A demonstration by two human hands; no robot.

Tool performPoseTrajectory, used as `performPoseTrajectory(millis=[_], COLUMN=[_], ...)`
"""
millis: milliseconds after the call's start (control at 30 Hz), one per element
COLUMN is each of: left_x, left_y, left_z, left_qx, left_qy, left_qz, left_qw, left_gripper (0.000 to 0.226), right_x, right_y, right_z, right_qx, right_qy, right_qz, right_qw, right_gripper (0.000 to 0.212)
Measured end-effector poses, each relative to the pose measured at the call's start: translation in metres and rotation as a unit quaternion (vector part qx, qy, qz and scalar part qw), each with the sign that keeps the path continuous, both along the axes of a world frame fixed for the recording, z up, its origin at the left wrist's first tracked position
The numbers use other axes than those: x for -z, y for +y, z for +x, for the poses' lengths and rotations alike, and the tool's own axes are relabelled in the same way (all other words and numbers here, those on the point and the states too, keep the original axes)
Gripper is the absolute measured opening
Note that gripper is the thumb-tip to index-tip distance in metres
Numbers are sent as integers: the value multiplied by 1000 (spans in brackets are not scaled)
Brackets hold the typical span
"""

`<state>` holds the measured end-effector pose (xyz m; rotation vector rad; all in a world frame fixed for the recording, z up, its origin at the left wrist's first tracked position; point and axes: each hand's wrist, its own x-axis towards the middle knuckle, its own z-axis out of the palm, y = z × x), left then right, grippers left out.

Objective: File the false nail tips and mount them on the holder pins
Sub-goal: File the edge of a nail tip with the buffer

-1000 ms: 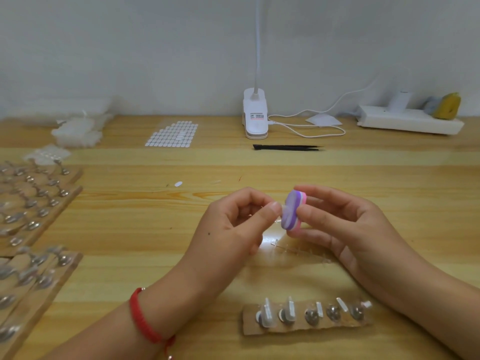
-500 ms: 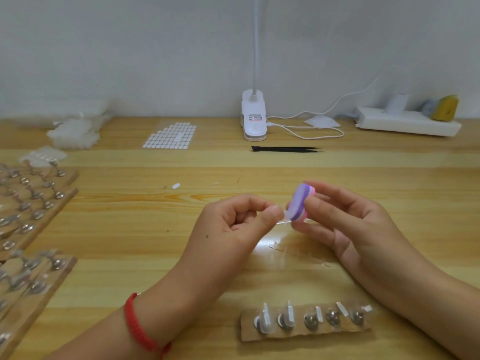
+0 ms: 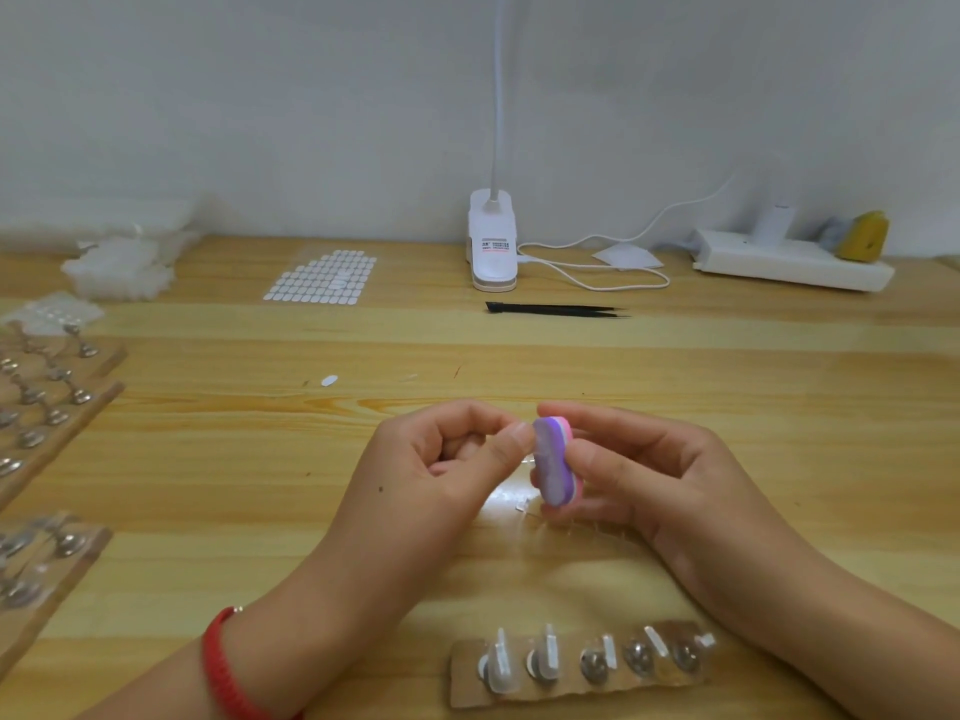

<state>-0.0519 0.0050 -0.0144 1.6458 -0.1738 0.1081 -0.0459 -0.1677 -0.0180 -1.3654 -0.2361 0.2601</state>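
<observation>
Left hand [image 3: 441,462] and right hand [image 3: 649,475] on bare forearms; red cord bracelet [image 3: 222,662] with one small bead circles left wrist, 7 o'clock.

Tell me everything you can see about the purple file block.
The file block is a small rounded oblong, foam-like, layered purple and pink. It stands nearly upright above the table, purple face toward the left hand. The right hand grips it, thumb in front, fingers behind. The left hand's pinched fingertips meet the purple face; what they pinch cannot be seen.
</observation>
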Motion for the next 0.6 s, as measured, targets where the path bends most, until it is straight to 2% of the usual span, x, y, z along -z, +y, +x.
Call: performPoseTrajectory(millis=[200,333,467,600], left_x=[0,-1,-2,-1], left_y=[-2,2,-1,1], left_z=[-3,0,-3,-1], left_qx=[22,-32,12,-12], left_qy=[-19,-19,-23,-12], left_qz=[15,-35,-21,-30], left_qw=[999,999,999,999], left_gripper=[29,35,28,33], right_x=[1,-1,-1,-2], right_y=[-1,0,-1,2], right_z=[-1,-3,0,-3], right_qx=[15,-7,47,2], right_qy=[-8,-20,2,-14], right_qz=[-2,-25,50,20], right_qw=[1000,999,998,1000], right_gripper=[32,33,29,33])
